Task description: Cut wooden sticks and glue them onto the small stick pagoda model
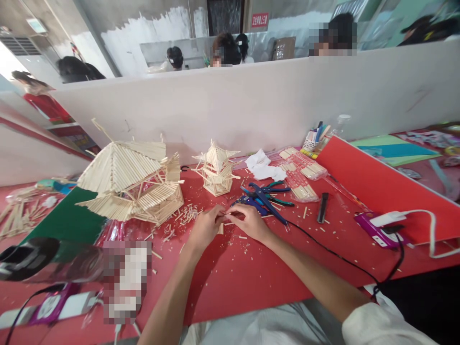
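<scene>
1. Head view: left hand [207,227] and right hand [248,221] meet at the fingertips, both pinching a small pale piece [226,213]; too tiny to make out fully.
2. Just under the fingertips: short stick bundle [221,229] on the red table [247,273], crumbs scattered around it.
3. Left of left hand, near: pile of stick scraps [185,215].
4. Just beyond right hand: heap of blue and green hand tools [266,195], some overlapping; black cord [327,249] runs off to the right of it.
5. Lower left of left hand: pixelated object [127,282], then bottle [79,261] lying on its side.
6. Right of right hand: dark cutter [322,208]; farther right, purple power strip [381,231] with white plug in, beside red board [388,187].
7. Straight beyond both hands: small stick tower [217,175], upright.
8. Beyond left hand, to the left: big stick house [132,179] with slatted roof, near green board [77,215].
9. Beyond right hand: crumpled tissue [265,166], stick packs [302,173], pen cup [313,140].
10. Farthest: white partition [215,108], people's heads [226,49] behind it.
</scene>
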Motion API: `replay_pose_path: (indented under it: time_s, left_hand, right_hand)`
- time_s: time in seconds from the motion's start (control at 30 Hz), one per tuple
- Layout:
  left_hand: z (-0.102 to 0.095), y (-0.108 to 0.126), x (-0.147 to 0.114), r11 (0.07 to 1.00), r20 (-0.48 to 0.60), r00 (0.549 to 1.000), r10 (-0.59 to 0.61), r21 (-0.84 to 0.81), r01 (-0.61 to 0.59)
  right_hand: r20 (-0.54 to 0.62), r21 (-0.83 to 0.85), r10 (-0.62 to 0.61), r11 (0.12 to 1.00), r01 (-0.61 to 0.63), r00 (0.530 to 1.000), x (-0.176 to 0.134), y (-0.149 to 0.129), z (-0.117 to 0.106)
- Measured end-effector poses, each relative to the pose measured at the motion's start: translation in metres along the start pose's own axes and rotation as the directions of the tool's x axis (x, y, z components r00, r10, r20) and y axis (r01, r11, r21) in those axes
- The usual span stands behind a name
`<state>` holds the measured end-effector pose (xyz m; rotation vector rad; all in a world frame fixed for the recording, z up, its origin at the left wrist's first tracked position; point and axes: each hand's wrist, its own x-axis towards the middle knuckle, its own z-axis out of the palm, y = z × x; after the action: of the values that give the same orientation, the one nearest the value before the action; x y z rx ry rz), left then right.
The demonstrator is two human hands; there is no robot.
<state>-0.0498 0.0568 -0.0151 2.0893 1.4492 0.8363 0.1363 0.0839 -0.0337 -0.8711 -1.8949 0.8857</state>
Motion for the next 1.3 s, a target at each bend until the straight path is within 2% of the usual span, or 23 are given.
replay_pose_path:
  time_s: [0.2,0.4,0.6,0.87,1.3]
  left_hand:
    - [0.0036,-0.0054,-0.0024,0.998,-0.034,0.999,0.018,0.064,-0.016]
    - [0.0045,-0.0056,-0.0024,0.995,0.007,0.999,0.050,0.087,-0.050]
    - [0.0046,-0.0047,-0.0010,0.999,-0.004,1.000,0.008,0.047,-0.008]
    - [0.0031,-0.0040,-0.0002,0.999,-0.006,0.999,0.032,0.014,-0.031]
    - [0.0041,-0.0084,-0.0014,0.991,0.013,0.999,0.039,0.128,-0.041]
  right_hand:
    - [0.002,-0.036,-0.027,0.999,0.027,1.000,-0.0001,0.0012,0.0006]
    - [0.016,-0.055,-0.031,0.998,0.032,0.999,-0.0001,0.0014,-0.0005]
    - [0.026,-0.054,-0.049,0.997,0.050,0.998,-0.0001,0.0011,-0.0020]
    - [0.010,-0.052,-0.084,0.995,0.084,0.996,-0.0010,0.0042,-0.0012]
    - [0.004,-0.063,-0.073,0.995,0.073,0.997,-0.0030,0.0076,0.0034]
